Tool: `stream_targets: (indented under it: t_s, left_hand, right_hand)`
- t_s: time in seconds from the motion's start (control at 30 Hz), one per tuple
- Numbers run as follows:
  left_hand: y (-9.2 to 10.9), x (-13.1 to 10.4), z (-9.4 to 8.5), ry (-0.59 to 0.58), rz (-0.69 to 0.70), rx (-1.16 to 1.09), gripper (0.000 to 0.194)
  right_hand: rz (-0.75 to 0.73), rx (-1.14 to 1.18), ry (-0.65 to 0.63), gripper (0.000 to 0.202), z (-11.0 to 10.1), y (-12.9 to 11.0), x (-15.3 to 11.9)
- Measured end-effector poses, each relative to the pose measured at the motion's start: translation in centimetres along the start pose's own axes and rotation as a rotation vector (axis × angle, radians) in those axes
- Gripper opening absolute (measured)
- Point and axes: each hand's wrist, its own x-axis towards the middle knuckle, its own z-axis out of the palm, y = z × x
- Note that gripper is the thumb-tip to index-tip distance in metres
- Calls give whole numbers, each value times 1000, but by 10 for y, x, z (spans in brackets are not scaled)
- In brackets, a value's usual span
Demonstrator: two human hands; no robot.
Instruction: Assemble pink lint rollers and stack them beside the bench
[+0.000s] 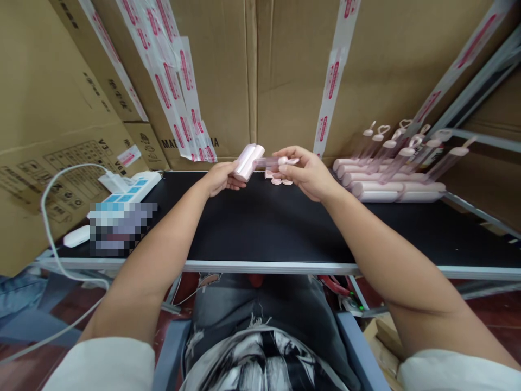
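Note:
Near the back edge of the black table, my left hand [223, 178] is closed around a pale pink double-cylinder piece [248, 162], held tilted. My right hand [304, 169] pinches the capped end of a clear pink tube [268, 162], which lies roughly level. The tube's far end meets the right side of the pink piece; whether it is inside cannot be made out. Small pink round pieces [276, 182] lie on the table between my hands, partly below the tube.
Several pink double-cylinder pieces with upright tubes [399, 182] stand at the back right. A white power strip [132, 190] with a cable and a blurred object [122, 228] are at the left. Taped cardboard [288, 70] rises behind the table [268, 228].

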Motion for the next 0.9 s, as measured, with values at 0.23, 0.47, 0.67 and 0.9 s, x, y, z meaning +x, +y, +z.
stream_targets:
  t_s: [0.23, 0.47, 0.67, 0.9]
  left_hand:
    - [4, -11, 11, -406, -166, 130, 82]
    - [-1, -7, 9, -310, -119, 414, 68]
    - [-5, 4, 5, -273, -66, 538, 64]
    - [-9, 9, 1, -285, -90, 540, 67]
  right_hand:
    - [-232, -157, 370, 45, -6, -18, 3]
    - [-161, -635, 528, 23, -66, -79, -44]
    - [219, -1143, 976, 27, -180, -76, -111]
    - [398, -1333, 1250, 38, -292, -51, -129]
